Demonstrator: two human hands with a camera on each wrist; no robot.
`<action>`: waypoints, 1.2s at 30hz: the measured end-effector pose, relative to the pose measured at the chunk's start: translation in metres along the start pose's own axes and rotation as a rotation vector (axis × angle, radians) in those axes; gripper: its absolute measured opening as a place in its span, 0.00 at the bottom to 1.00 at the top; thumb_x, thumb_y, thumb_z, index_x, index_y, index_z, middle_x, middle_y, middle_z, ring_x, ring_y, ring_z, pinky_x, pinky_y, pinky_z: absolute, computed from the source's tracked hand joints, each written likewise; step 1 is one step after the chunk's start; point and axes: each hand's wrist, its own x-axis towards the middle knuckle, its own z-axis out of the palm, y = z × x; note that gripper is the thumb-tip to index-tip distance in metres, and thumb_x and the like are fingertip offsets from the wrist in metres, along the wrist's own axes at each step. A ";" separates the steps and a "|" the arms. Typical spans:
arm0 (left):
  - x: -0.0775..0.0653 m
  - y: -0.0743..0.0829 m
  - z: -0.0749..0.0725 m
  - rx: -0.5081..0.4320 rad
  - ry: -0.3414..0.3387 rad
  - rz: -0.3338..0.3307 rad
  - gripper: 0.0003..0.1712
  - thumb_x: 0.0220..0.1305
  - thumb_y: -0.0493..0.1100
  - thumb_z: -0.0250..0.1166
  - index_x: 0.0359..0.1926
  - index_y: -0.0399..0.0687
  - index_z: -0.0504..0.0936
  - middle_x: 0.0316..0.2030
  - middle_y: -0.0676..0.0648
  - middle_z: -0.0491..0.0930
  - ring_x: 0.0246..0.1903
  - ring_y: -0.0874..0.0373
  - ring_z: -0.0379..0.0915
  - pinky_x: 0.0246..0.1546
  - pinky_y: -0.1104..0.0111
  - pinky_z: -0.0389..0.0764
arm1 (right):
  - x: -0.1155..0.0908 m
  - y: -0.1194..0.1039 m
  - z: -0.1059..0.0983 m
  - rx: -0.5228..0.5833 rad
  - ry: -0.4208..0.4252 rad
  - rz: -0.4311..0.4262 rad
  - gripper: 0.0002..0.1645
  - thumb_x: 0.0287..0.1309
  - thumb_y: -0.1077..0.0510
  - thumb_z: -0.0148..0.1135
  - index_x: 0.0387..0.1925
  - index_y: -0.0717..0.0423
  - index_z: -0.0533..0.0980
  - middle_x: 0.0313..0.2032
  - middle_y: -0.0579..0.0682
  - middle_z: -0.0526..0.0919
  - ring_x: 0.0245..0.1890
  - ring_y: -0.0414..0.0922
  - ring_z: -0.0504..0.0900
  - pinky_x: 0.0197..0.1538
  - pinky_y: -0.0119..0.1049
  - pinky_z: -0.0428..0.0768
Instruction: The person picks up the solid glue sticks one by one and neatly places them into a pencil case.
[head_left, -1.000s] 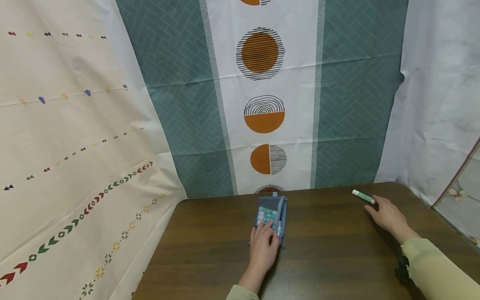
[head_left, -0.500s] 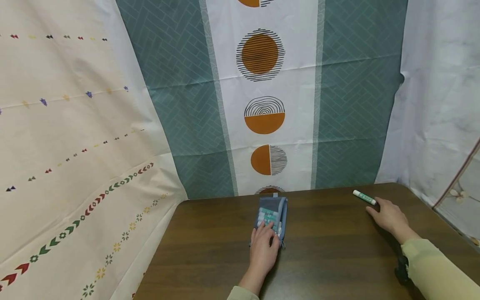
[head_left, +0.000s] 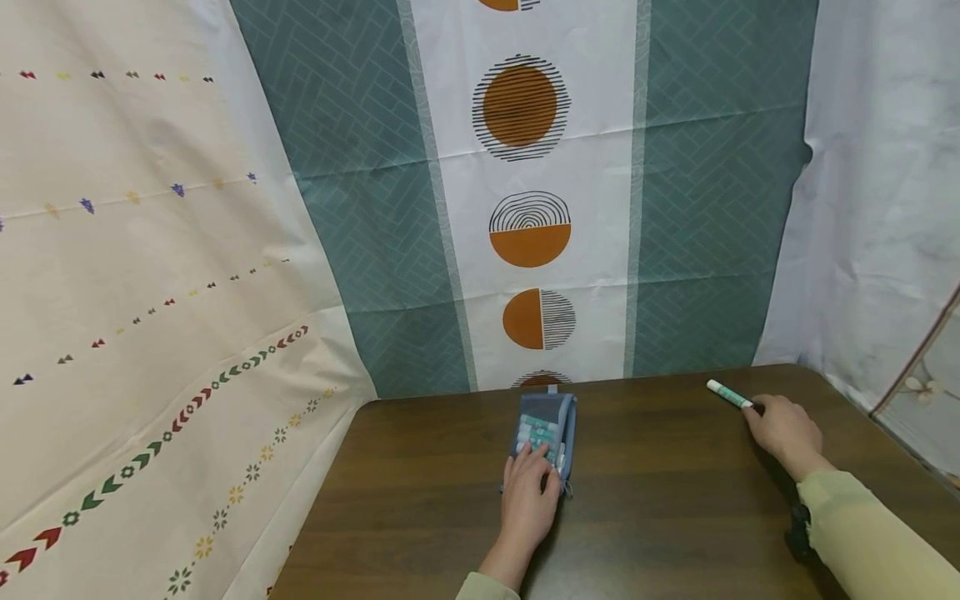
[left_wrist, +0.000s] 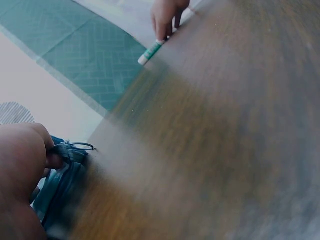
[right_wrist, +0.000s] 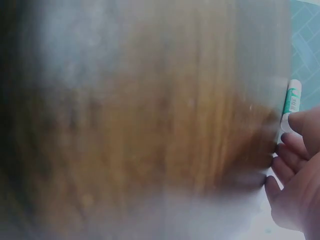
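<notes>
Toward the table's far right lies a glue stick (head_left: 729,393), a small white tube with a green label. My right hand (head_left: 786,429) pinches its near white end between thumb and fingers; in the right wrist view the thumb meets the white end of the glue stick (right_wrist: 291,100). At the middle of the table is a blue zip pouch (head_left: 567,429) with a mesh front and several similar green-and-white tubes (head_left: 538,430) inside. My left hand (head_left: 528,496) rests on the pouch's lower part with fingers spread, hiding some of it.
The dark wooden table (head_left: 405,500) ends at a teal and white patterned cloth (head_left: 705,208) behind. Cream cloth (head_left: 187,333) hangs at the left, and pale cloth (head_left: 877,208) at the right. A zipper cord (left_wrist: 82,146) hangs from the pouch.
My right hand has closed in on the near end of the glue stick, its fingers drawing together there. The glue stick, the pouch and my left hand stay in place.
</notes>
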 end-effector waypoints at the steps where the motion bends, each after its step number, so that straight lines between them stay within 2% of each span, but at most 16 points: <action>1: 0.000 0.000 0.000 0.001 0.001 0.001 0.13 0.73 0.39 0.66 0.28 0.53 0.80 0.68 0.47 0.84 0.76 0.41 0.71 0.77 0.33 0.61 | 0.000 -0.001 -0.001 0.001 -0.004 0.006 0.30 0.81 0.51 0.54 0.66 0.74 0.73 0.61 0.82 0.74 0.55 0.83 0.75 0.41 0.72 0.79; 19: 0.000 0.000 0.001 -0.004 -0.005 -0.016 0.12 0.72 0.38 0.67 0.28 0.54 0.81 0.68 0.47 0.85 0.76 0.41 0.71 0.77 0.34 0.61 | 0.001 -0.002 0.000 0.009 0.003 0.036 0.26 0.78 0.54 0.57 0.62 0.73 0.76 0.56 0.79 0.78 0.49 0.79 0.79 0.34 0.66 0.80; 36: 0.001 -0.001 0.001 0.003 0.005 -0.003 0.13 0.73 0.38 0.67 0.29 0.53 0.81 0.68 0.48 0.85 0.76 0.42 0.72 0.77 0.34 0.61 | 0.001 -0.007 -0.002 -0.004 0.007 0.071 0.25 0.76 0.53 0.61 0.60 0.72 0.77 0.53 0.78 0.79 0.46 0.77 0.82 0.34 0.65 0.81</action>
